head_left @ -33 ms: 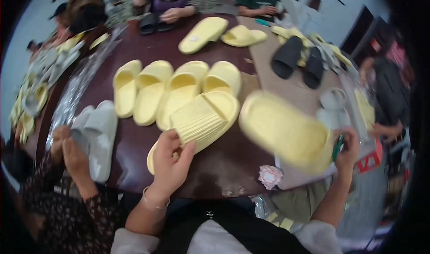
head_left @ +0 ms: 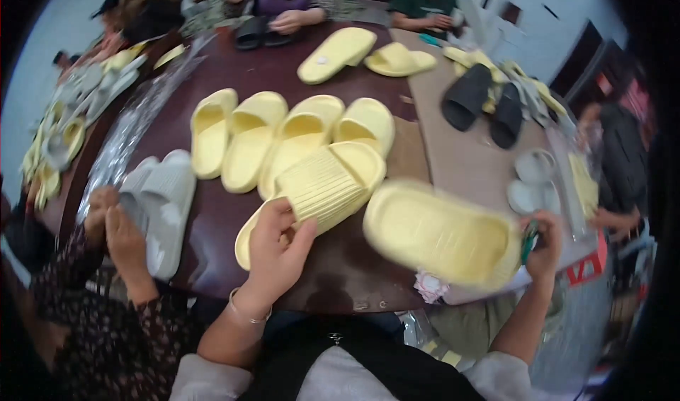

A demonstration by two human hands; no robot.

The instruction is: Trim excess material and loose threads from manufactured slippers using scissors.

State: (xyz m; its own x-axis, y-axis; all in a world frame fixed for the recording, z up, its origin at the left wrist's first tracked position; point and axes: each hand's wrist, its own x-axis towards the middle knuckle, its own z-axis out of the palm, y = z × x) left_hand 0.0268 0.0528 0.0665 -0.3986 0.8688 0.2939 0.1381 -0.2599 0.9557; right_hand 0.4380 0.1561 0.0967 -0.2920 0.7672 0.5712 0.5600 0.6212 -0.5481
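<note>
My left hand (head_left: 278, 259) is closed on the strap edge of a yellow slipper (head_left: 322, 192) with a ribbed strap, held tilted over the table. In my right hand (head_left: 544, 249) is the end of a second yellow slipper (head_left: 432, 235), its sole bed turned up and blurred by motion. The same hand also grips a small green-handled tool (head_left: 528, 242); its kind is mostly hidden by the fingers. Behind the left-hand slipper several yellow slippers (head_left: 253, 139) stand in a row, partly overlapped by it.
A dark red table (head_left: 397, 281) carries a grey slipper pair (head_left: 170, 220) at left, beside a co-worker's hands (head_left: 124, 238). Black slippers (head_left: 467, 98) and loose yellow slippers (head_left: 338, 54) lie farther back. A pink-white rosette (head_left: 431, 286) sits at the near edge. People sit across the table.
The slipper in my right hand has swung left and down, now nearer the one in my left hand. Most of the surroundings have shifted slightly rightward in the picture.
</note>
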